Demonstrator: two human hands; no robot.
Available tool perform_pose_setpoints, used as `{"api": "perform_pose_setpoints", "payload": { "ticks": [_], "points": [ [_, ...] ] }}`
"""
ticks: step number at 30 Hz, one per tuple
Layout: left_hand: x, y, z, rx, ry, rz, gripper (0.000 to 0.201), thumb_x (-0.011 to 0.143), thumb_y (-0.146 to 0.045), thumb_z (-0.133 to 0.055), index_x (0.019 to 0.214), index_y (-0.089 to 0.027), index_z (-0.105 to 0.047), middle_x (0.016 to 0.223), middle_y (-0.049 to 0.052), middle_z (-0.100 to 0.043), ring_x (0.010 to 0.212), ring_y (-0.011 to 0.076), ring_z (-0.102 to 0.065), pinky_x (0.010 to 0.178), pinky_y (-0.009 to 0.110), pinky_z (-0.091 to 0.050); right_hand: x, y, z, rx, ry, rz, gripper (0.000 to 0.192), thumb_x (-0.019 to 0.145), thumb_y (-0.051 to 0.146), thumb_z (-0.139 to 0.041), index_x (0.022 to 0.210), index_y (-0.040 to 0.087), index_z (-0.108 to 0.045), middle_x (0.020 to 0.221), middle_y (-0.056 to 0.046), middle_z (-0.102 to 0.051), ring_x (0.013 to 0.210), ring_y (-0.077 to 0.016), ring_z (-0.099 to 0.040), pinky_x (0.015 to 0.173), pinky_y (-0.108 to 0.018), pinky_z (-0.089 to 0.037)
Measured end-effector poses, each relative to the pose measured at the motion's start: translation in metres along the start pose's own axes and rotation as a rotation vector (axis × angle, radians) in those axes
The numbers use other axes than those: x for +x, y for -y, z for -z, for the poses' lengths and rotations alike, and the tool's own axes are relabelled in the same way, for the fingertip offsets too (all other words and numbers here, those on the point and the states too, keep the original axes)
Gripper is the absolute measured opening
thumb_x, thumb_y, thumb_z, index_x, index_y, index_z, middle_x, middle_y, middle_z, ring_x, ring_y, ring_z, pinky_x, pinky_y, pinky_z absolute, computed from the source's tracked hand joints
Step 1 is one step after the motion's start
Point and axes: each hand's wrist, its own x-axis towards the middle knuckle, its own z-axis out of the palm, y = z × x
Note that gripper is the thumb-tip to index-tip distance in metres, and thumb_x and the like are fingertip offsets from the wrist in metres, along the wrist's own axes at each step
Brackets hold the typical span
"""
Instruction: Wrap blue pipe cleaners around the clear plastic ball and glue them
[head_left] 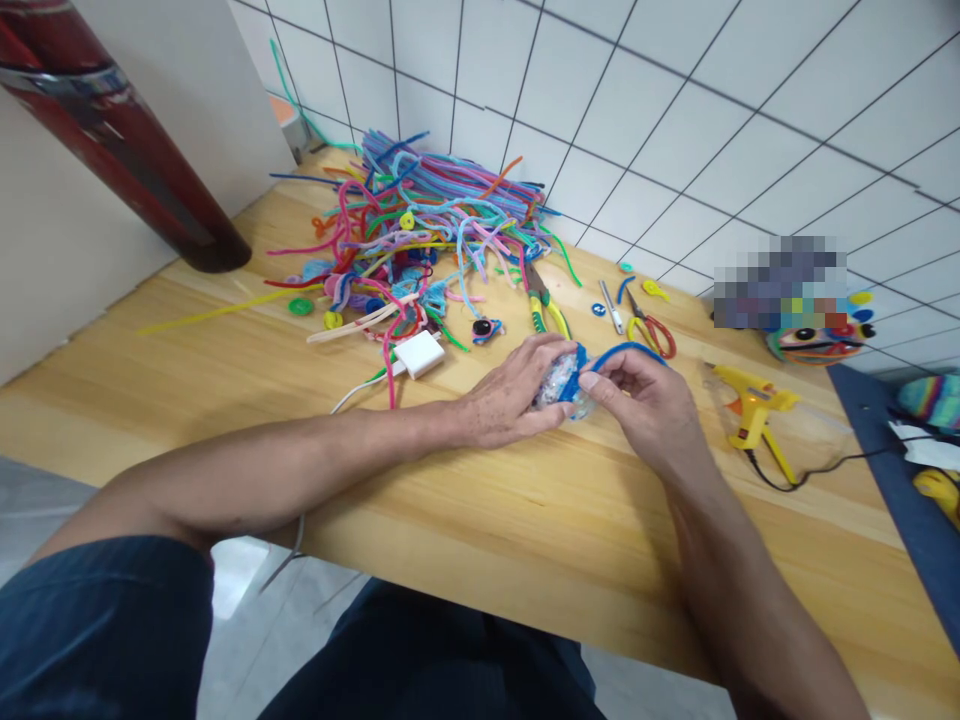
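Observation:
My left hand (514, 396) is closed around a small clear, shiny plastic-looking object (556, 384), whose exact kind I cannot make out. Around its right part runs a band of fuzzy blue pipe cleaner. My right hand (649, 408) pinches this blue pipe cleaner (628, 349) between thumb and fingers, right beside the clear object. The loose end arches up over the right fingers. Just beyond the hands lie pliers (551, 308) with green and yellow handles, and scissors (651, 328) with red and yellow handles.
A heap of colourful pipe cleaners (450, 190) covers the back of the table. A white charger (419, 354) with a cable lies left of my hands. On the right are a yellow glue gun (754, 405) with a black cord and a colourful decorated figure (814, 335). A red flask (127, 140) stands at left.

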Motion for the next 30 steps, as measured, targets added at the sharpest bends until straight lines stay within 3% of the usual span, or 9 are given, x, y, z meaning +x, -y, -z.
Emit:
{"api": "perform_pose_setpoints", "payload": {
  "ticks": [12,18,30],
  "points": [
    [-0.0018,0.0017,-0.0009,0.01,-0.009,-0.039,0.069,0.102,-0.047,-0.062,0.159,-0.025,-0.031,0.156,0.022,-0.047,0.154,0.0384,-0.044,0.125,0.067,-0.045,0.0004,-0.0021,0.0017,-0.001,0.0,-0.005,0.039,0.078,0.054,-0.091,0.081,0.024,-0.067,0.069,0.002,-0.064,0.059,-0.0139,-0.054,0.055,-0.03,-0.042],
    [-0.0005,0.0012,-0.0017,0.03,-0.018,-0.063,0.092,0.091,-0.064,-0.077,0.159,-0.027,-0.028,0.154,0.022,-0.047,0.153,0.0408,-0.045,0.123,0.068,-0.048,-0.0013,-0.0051,-0.0004,0.001,-0.014,-0.015,0.036,0.079,0.052,-0.089,0.081,0.024,-0.066,0.07,0.002,-0.064,0.061,-0.0146,-0.055,0.056,-0.031,-0.042],
    [-0.0011,0.0017,-0.0012,-0.018,-0.02,-0.04,0.077,0.099,-0.057,-0.07,0.158,-0.028,-0.032,0.156,0.021,-0.049,0.154,0.0387,-0.046,0.124,0.068,-0.046,-0.0044,-0.002,-0.0003,-0.014,-0.003,-0.019,0.03,0.081,0.047,-0.086,0.082,0.024,-0.066,0.07,0.002,-0.064,0.061,-0.0146,-0.055,0.057,-0.031,-0.042]
  ]
}}
